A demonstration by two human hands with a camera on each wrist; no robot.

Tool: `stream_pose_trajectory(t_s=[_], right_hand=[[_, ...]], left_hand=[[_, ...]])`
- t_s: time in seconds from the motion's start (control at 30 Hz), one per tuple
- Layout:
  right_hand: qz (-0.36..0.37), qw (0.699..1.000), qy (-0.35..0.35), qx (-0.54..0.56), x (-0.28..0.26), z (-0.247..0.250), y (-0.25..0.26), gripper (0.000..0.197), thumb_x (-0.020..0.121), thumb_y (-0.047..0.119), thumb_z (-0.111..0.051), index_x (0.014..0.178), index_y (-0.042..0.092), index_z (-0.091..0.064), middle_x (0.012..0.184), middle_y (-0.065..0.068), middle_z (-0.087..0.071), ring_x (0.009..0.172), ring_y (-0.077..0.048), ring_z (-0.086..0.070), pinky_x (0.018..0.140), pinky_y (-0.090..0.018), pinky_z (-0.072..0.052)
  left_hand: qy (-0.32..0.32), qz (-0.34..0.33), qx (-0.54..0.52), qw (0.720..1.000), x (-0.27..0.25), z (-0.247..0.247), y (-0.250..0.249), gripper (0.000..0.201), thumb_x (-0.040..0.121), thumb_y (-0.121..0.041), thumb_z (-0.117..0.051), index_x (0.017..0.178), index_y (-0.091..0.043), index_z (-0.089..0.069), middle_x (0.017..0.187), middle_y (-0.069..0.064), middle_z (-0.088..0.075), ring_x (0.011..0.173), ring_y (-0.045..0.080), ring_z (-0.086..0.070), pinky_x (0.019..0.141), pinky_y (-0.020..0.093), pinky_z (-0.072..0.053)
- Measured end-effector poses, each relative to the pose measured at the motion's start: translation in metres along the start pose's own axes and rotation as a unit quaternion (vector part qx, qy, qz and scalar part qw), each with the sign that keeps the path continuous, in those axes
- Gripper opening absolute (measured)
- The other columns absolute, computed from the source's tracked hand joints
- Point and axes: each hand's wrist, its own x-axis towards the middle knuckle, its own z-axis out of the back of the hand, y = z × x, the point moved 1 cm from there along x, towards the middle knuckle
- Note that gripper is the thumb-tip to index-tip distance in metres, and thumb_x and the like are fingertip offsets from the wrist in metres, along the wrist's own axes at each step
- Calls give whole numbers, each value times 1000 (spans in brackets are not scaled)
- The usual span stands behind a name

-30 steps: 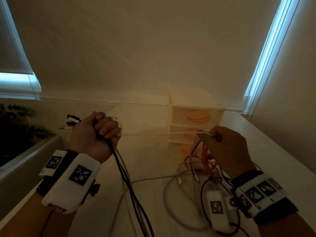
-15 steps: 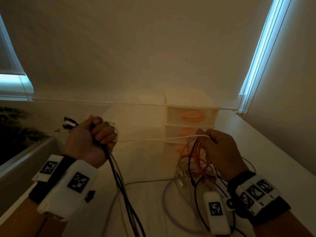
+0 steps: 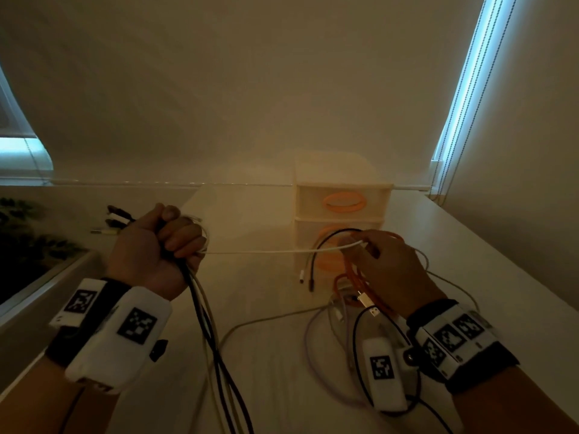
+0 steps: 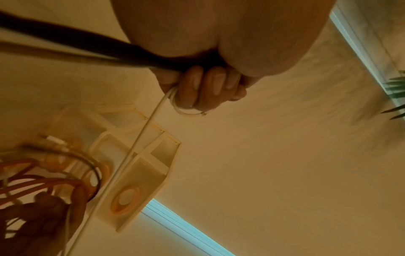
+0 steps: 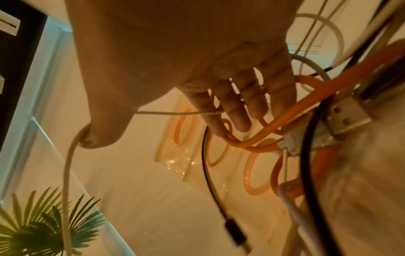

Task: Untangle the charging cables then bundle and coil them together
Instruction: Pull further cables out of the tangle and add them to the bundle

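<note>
My left hand [image 3: 169, 242] grips a bundle of black and white cables [image 3: 203, 314] that hangs to the table; its fingers [image 4: 203, 86] curl round the bundle, and plug ends [image 3: 116, 217] stick out behind the fist. A thin white cable [image 3: 266, 252] runs taut across to my right hand [image 3: 372, 252], which pinches it. Orange cable loops [image 5: 306, 107] are hooked over the right fingers [image 5: 238, 110]. A black cable [image 3: 313, 264] arcs over that hand and its plug hangs free. A metal USB plug [image 3: 365, 300] dangles below the hand.
A pale drawer unit [image 3: 341, 186] with orange handles stands on the white table [image 3: 257, 296], right behind the right hand. More cable loops [image 3: 316, 349] lie on the table below the right wrist. A plant [image 3: 28, 242] sits at the left edge, and blind cords [image 3: 460, 98] hang far right.
The right hand has risen slightly and lifted the orange loops and the black cable; black and white plug ends now hang free in front of the drawers. The left hand holds its bundle as before.
</note>
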Motion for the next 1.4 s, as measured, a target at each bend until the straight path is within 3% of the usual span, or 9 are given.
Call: stream_pose_trajectory(t_s=[0.1,0.23,0.33,0.63,0.77,0.97,1.13,1.27,1.4], right_hand=[[-7,999,47,-8,1,-2,-1,96,47,104,-32,97,29,-63,84,10,-64,76,-4,-62,61,-23,-43],[30,997,-68,38,7,6,-7,55,79,67,-55,62,15,-59,52,6,-49,51,-7,-48,57,-28,-42],[14,995,-99,28,12,4,-25,33,95,43,-58,77,16,-66,67,3,-59,65,-13,-56,67,-32,-48],[43,998,-5,49,6,9,-9,88,58,100,-38,109,30,-53,87,-11,-63,74,-27,-60,67,-42,-51],[26,998,8,59,5,12,-12,59,69,85,-46,76,28,-60,69,4,-57,63,-4,-54,61,-26,-42],[36,994,0,107,7,18,-15,41,96,48,-55,63,28,-67,68,-9,-67,63,-14,-63,61,-18,-46],[67,986,39,150,13,26,-17,61,82,61,-55,87,1,-64,78,-19,-59,73,-37,-57,72,-47,-49],[38,972,86,215,20,35,-18,36,95,36,-54,73,12,-70,74,-19,-61,75,-33,-64,75,-48,-51],[-11,955,192,225,23,39,-9,14,95,5,-54,85,12,-59,73,-1,-59,62,2,-61,66,-14,-50]], left_hand=[[-5,3,10,1000,0,-3,4,43,103,-36,-36,64,-20,-46,54,-10,-22,43,5,-23,41,18,-22],[-27,-11,0,1000,2,4,-6,43,101,-36,-37,62,-21,-46,54,-11,-22,43,4,-23,41,18,-22],[-31,-19,-24,999,4,13,-16,44,101,-34,-38,60,-20,-47,54,-11,-24,43,4,-25,41,17,-24],[-24,-12,0,1000,5,9,-7,42,100,-36,-39,62,-21,-47,54,-11,-23,43,4,-24,41,18,-22],[-28,-26,23,999,7,10,-6,31,88,-34,-48,61,-20,-47,53,-11,-24,41,5,-24,40,18,-22],[-54,-27,6,998,11,19,-14,40,95,-34,-42,58,-20,-47,52,-11,-25,40,5,-25,41,18,-21],[-67,-35,-4,997,17,29,-22,52,103,-36,-32,57,-20,-48,51,-11,-27,39,5,-27,40,18,-23],[-78,-35,-5,996,18,33,-25,52,104,-36,-31,58,-20,-47,51,-10,-27,38,5,-28,38,18,-24],[-83,-40,-14,996,19,34,-26,50,104,-36,-31,59,-20,-46,51,-10,-27,39,6,-27,39,18,-24]])
